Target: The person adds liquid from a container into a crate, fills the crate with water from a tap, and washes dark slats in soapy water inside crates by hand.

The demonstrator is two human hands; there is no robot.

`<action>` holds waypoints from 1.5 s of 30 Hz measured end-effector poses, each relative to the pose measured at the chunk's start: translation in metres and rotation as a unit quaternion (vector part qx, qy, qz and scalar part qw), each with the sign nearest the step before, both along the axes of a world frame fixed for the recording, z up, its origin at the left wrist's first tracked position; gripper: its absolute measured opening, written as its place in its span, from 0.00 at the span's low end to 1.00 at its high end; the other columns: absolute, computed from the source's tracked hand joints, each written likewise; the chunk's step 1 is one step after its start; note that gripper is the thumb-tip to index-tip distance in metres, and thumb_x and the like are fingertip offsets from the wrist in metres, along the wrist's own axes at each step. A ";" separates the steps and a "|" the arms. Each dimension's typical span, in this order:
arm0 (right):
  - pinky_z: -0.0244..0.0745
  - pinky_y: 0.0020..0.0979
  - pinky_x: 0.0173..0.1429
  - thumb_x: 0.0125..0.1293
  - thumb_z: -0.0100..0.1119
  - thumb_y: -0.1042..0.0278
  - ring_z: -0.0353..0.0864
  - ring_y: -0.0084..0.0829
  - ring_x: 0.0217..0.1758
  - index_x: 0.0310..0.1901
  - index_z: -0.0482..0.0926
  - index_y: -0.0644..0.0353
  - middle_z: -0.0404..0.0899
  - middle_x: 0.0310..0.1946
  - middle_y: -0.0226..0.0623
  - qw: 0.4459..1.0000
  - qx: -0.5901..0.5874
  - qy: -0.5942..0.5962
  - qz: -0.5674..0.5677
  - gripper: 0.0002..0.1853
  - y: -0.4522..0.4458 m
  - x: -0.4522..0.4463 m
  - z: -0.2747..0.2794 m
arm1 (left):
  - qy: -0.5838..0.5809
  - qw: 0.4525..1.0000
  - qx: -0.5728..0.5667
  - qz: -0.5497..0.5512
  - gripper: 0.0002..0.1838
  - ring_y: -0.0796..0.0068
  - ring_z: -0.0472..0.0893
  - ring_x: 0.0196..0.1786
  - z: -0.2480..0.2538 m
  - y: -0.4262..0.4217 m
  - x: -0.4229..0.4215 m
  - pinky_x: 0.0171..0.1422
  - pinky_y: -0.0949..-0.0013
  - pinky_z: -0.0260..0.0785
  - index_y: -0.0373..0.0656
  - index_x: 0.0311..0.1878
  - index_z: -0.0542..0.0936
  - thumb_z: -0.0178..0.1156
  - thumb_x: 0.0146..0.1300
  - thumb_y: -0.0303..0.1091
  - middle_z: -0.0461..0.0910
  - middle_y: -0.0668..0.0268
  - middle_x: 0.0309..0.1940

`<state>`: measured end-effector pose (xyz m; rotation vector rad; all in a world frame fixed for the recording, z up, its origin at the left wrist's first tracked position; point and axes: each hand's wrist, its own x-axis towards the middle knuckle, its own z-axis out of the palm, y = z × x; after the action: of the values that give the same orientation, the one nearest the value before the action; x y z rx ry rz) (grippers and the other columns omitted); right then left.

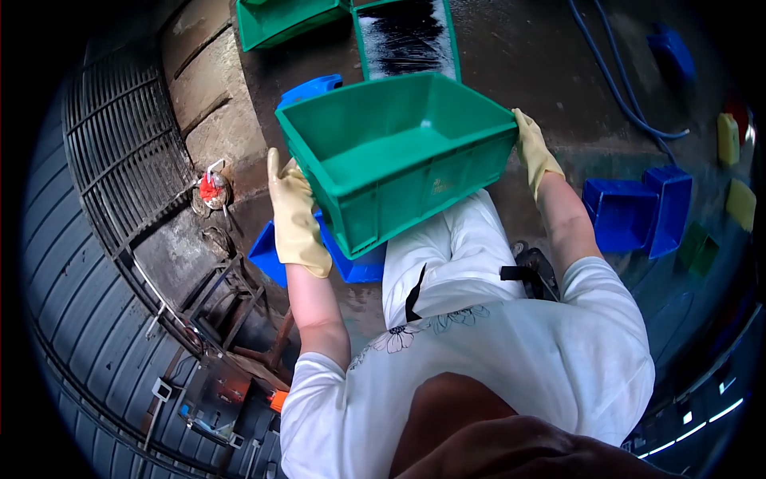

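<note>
You've got the green bin (423,182) lifted (it tilts a bit), pinched between your left hand (295,211) and right hand (537,152), not set down.

I have the crate (423,193) between the left grip (295,209) and the right grip (536,156). Beyond it, toward the floor's (511,48) far edge, lies a tub (452,40), another crate (295,30) left of that. Rightward I see a hose (610,68) and, nearer, paired bins (621,209). Slabs (219,100) line the left edge, a grate (120,128) outside them.
</note>
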<state>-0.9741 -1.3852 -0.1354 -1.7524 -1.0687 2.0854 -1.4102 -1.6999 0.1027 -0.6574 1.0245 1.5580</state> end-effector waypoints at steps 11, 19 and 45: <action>0.68 0.28 0.45 0.82 0.53 0.49 0.74 0.22 0.39 0.57 0.83 0.59 0.82 0.41 0.28 0.965 0.029 -0.012 -0.259 0.21 -0.029 0.070 0.043 | 0.205 0.957 -0.098 -0.179 0.26 0.68 0.87 0.50 0.025 0.104 0.112 0.55 0.63 0.81 0.41 0.64 0.81 0.62 0.76 0.52 0.88 0.63 0.49; 0.66 0.33 0.74 0.66 0.71 0.43 0.77 0.32 0.68 0.68 0.76 0.66 0.81 0.63 0.40 0.955 0.087 0.283 -0.001 0.39 -0.045 0.017 0.172 | 0.181 0.890 -0.127 -0.398 0.28 0.67 0.86 0.50 0.061 0.216 0.230 0.56 0.64 0.80 0.39 0.60 0.78 0.66 0.71 0.54 0.84 0.60 0.50; 0.80 0.28 0.47 0.71 0.72 0.57 0.83 0.23 0.41 0.49 0.83 0.62 0.85 0.41 0.28 0.955 0.079 -0.133 -0.253 0.17 -0.138 0.246 0.184 | 0.306 0.774 0.041 -0.553 0.30 0.63 0.80 0.66 -0.055 0.175 0.182 0.74 0.64 0.69 0.26 0.66 0.77 0.59 0.78 0.48 0.83 0.48 0.61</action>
<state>-0.7280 -1.5231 0.0483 -1.9993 -0.7135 1.4514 -1.2278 -1.5248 0.0474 0.5598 1.4205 0.6952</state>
